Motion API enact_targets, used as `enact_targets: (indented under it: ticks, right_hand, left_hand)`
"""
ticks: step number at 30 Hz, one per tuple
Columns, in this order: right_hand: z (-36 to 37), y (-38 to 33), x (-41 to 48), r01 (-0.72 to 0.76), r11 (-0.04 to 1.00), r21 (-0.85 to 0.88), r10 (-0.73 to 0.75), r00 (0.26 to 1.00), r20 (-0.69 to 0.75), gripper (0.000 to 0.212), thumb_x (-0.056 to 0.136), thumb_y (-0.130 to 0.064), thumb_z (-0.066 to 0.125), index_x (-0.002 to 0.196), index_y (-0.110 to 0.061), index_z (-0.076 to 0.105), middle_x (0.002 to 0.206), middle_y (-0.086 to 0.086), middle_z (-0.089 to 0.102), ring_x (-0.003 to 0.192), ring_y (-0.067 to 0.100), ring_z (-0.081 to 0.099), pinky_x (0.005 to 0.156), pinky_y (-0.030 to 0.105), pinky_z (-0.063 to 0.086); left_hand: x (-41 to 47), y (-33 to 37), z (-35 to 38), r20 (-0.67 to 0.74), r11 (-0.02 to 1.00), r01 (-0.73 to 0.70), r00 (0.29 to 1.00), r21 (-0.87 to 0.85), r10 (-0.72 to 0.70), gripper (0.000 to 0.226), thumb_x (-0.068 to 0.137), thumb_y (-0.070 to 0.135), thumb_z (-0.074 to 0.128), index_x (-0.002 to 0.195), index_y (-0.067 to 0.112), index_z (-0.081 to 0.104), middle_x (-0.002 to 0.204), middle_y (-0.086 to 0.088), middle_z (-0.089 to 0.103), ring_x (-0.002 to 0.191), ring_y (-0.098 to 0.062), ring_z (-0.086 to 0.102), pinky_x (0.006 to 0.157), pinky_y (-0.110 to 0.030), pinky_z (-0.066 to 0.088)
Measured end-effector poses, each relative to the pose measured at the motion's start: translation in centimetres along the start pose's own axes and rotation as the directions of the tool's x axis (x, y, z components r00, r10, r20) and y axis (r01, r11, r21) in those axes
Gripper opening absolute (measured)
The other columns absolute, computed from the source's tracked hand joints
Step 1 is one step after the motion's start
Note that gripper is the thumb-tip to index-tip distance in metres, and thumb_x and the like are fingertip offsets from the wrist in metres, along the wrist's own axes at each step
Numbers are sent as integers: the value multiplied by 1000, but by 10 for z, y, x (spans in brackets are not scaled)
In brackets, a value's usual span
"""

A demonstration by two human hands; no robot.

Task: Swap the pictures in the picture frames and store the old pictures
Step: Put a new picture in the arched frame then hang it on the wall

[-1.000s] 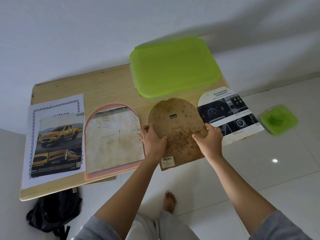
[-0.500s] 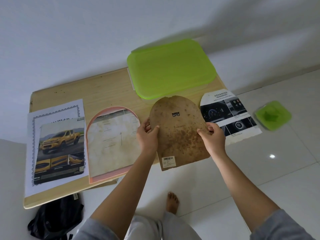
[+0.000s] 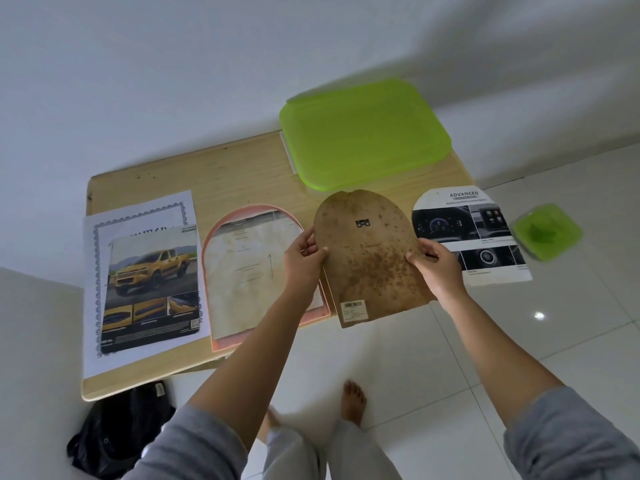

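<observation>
A brown, stained, arch-shaped backing board (image 3: 367, 258) with a barcode label is held above the table's front edge. My left hand (image 3: 303, 256) grips its left edge and my right hand (image 3: 434, 263) grips its right edge. To the left lies a pink arch-shaped picture frame (image 3: 242, 271) with a faded, stained sheet in it. An arch-cut car dashboard picture (image 3: 474, 233) lies at the right, partly off the table. A yellow pickup truck picture (image 3: 152, 289) lies on a bordered white certificate sheet (image 3: 138, 216) at the left.
A large box with a green lid (image 3: 363, 133) stands at the back right of the wooden table (image 3: 225, 174). A small green-lidded container (image 3: 545, 230) sits on the tiled floor at the right. A black bag (image 3: 117, 434) lies under the table's left corner. My bare feet stand below.
The backing board has been lifted slightly up and away from me, with both hands sliding a little along its edges. The pictures and frame have not moved.
</observation>
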State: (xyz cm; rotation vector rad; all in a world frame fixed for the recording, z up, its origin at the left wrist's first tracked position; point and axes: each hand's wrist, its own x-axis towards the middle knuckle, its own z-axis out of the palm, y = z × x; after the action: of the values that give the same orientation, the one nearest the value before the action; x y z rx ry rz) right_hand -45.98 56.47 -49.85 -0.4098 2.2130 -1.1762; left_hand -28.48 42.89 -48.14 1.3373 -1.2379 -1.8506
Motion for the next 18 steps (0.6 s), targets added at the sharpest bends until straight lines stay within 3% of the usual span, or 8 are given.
enact_targets:
  ticks: [6,11,18]
  right_hand:
    - [-3,-2,-3,-2,998,70,3,1000,-4,40,79,-11,69,118,-11,60,116,11,61,106,18,58,96,39,47]
    - [9,-10,-20,30,994,106,-29,1000,-11,39,79,-10,69,117,-11,59,116,10,60,109,18,56,97,38,46]
    - [53,-21,-60,47,993,106,-50,998,33,35,81,-10,67,115,-13,57,106,1,56,94,13,56,76,26,48]
  left_hand:
    - [-7,1,-6,18,1000,-25,1000,-9,25,55,79,-16,51,128,9,53,84,1,60,78,-8,56,70,-11,51]
    - [-12,7,-24,5,999,-36,999,-20,36,51,81,-13,52,124,13,57,92,-7,60,87,-14,56,87,-26,50]
    - [-24,4,-84,-90,999,-33,995,37,36,41,88,-1,53,125,14,56,100,-7,62,94,-17,57,83,-27,50]
